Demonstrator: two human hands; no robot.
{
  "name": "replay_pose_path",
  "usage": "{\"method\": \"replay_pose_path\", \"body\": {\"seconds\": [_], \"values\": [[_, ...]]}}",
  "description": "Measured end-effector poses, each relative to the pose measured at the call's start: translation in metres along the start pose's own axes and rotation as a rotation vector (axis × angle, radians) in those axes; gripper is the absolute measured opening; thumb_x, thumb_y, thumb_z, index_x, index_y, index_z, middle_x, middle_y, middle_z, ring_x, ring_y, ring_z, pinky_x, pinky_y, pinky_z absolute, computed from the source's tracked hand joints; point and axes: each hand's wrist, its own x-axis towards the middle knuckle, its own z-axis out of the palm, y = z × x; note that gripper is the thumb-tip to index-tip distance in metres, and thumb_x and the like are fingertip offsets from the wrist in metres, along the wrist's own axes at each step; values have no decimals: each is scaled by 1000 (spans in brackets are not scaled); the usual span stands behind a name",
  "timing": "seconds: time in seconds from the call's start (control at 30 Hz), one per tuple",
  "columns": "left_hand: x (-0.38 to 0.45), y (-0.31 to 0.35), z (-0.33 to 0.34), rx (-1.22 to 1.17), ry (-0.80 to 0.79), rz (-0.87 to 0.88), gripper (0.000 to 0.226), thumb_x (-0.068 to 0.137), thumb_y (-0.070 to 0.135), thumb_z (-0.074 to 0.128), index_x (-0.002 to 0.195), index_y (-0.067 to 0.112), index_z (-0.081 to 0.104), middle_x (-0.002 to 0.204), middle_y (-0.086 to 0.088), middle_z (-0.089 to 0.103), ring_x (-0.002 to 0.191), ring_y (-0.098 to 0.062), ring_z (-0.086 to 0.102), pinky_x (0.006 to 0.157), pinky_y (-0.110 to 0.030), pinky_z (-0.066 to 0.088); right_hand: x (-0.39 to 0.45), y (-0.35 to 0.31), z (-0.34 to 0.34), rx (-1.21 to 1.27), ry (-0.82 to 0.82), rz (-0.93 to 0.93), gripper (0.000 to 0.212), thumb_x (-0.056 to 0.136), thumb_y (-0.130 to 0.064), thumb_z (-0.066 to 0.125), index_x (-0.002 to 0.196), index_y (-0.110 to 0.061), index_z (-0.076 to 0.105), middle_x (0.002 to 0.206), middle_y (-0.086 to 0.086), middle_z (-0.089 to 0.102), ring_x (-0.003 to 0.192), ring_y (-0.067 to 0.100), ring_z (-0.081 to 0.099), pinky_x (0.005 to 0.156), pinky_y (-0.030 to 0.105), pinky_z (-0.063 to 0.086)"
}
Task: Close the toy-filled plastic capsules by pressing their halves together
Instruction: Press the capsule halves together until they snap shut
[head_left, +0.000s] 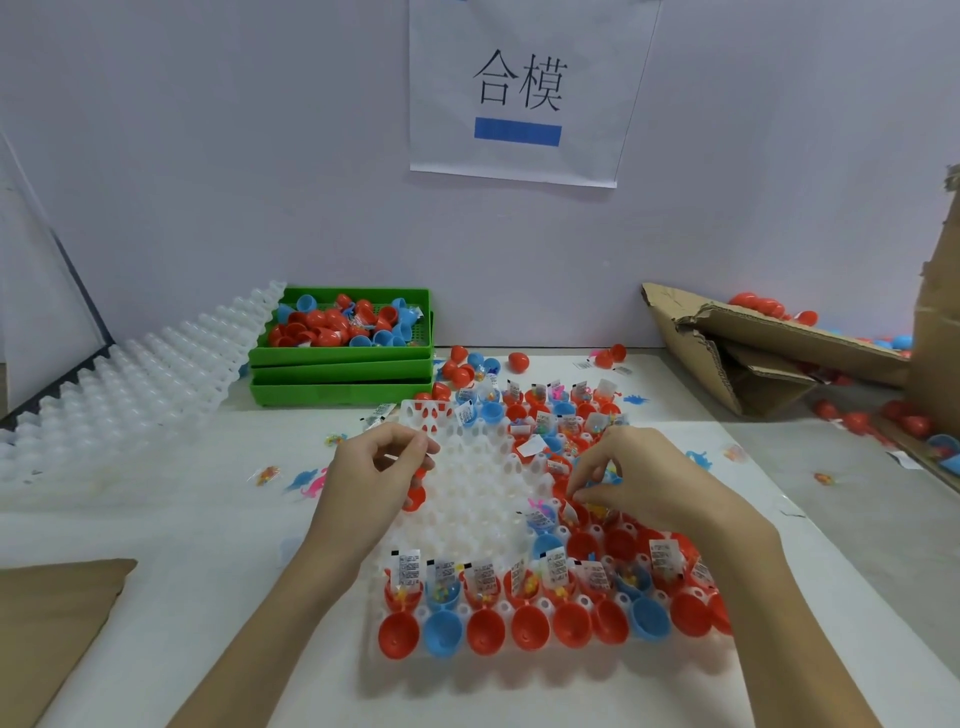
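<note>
Over the white tray (467, 499), the left hand (363, 478) is curling loose, empty fingers. R hand (639, 483) is pinching a capsule half (574, 512), partly hidden; green bins (340, 358) and cardboard (753, 353) are sitting behind.

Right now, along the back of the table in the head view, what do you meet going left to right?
White mould trays → green bins holding capsule halves → loose red capsule → torn cardboard box.

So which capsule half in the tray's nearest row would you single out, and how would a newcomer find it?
Start at the white tray in front of the person. Its nearest row holds empty capsule halves lying open side up. The blue half, second from the left, has red halves on both sides; the other blue half lies far to the right.
</note>
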Motion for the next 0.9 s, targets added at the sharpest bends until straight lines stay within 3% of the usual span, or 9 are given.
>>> {"method": "replay_pose_path", "body": {"seconds": [0.13, 0.4, 0.57, 0.73, 0.83, 0.9], "values": [[1, 0, 0, 0, 2, -2, 21, 104, 15, 61, 90, 15, 77, 76, -1, 73, 75, -22, 68, 64, -29, 56, 2, 2, 1, -3, 8, -9, 13, 93, -20, 76, 99, -31, 80, 88, -23, 61, 82, 1, 60, 62, 9, 43], [2, -1, 0, 9, -3, 11, 22, 104, 15, 61, 89, 16, 77, 73, 2, 73, 70, -18, 68, 61, -24, 55, 4, 5, 2, 34, 101, -17, 13, 97, -20, 71, 96, -33, 74, 100, -14, 63, 86, 6, 59, 63, 12, 46], [-2, 3, 0, -12, -90, 58, 14, 101, 16, 65, 94, 16, 77, 78, 2, 75, 65, -10, 67, 61, -21, 54, -1, -7, -3, 130, 221, -107, 28, 97, -17, 69, 87, -42, 63, 95, -19, 60, 85, 5, 59, 74, 11, 49], [-7, 9, 8, -70, -164, 85, 15, 99, 24, 69, 112, 20, 75, 95, 7, 78, 83, -9, 74, 71, -20, 58, -10, -39, -2, 253, 313, -293, 36, 95, -17, 70, 86, -50, 61, 95, -24, 58, 94, 1, 57, 78, 12, 47], [-8, 12, 10, -235, -223, 50, 25, 98, 31, 68, 120, 21, 73, 105, 2, 80, 94, -16, 77, 79, -20, 59, -13, -57, 7, 290, 263, -386, 26, 96, -19, 69, 91, -45, 67, 97, -23, 59, 95, 3, 58, 79, 13, 47], [-9, 13, 10, -298, -212, 47, 21, 99, 27, 67, 117, 19, 75, 104, 0, 80, 94, -15, 78, 76, -15, 57, -13, -63, 12, 308, 213, -416, 24, 98, -20, 67, 93, -43, 67, 99, -21, 60, 96, 6, 59, 80, 15, 49]]}}
